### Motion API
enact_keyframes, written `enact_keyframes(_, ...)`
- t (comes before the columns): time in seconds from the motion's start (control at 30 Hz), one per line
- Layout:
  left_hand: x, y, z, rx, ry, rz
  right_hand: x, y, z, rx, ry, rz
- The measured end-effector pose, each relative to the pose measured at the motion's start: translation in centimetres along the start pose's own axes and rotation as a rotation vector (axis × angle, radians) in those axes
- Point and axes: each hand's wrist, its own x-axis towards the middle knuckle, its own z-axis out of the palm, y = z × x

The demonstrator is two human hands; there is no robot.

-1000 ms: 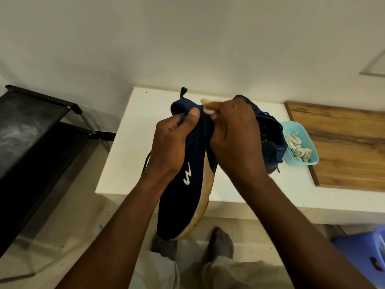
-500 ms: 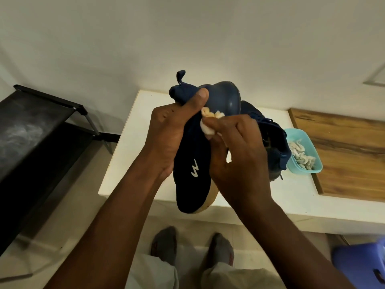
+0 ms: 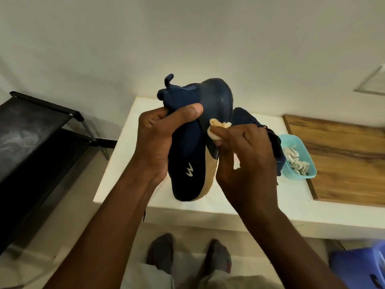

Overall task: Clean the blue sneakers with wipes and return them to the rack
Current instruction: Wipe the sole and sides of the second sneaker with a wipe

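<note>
One navy sneaker (image 3: 191, 163), tan sole | left hand (image 3: 158, 138) grips it | right hand (image 3: 245, 159) pinches wipe (image 3: 218, 128)

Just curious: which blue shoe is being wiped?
The shoe gripped by the left hand, wipe pressed against it; the other shoe lies on the table.

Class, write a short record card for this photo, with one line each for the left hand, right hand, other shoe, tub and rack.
left hand: grips the blue sneaker near its collar, holding it above the table edge
right hand: pinches a wipe against the sneaker's heel end
other sneaker: on the white table, behind the right hand
tub: teal, holds crumpled wipes, at the edge of the wooden board
rack: black, left of the table
</note>
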Motion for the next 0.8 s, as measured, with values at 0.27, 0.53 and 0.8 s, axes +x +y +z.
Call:
enact_keyframes(0.27,-0.1,1.9,0.4,-0.214,-0.187,-0.021,3.3,-1.0,-0.7,0.140,0.315,-0.080)
enact_keyframes(0.53,0.2,2.4,0.6,-0.091,-0.160,-0.042,0.7,-0.2,-0.8,0.074,0.250,-0.169)
enact_keyframes(0.8,0.2,0.9,0.5,0.081,-0.306,0.019,4.5,-0.2,-3.5,0.129,0.189,0.049)
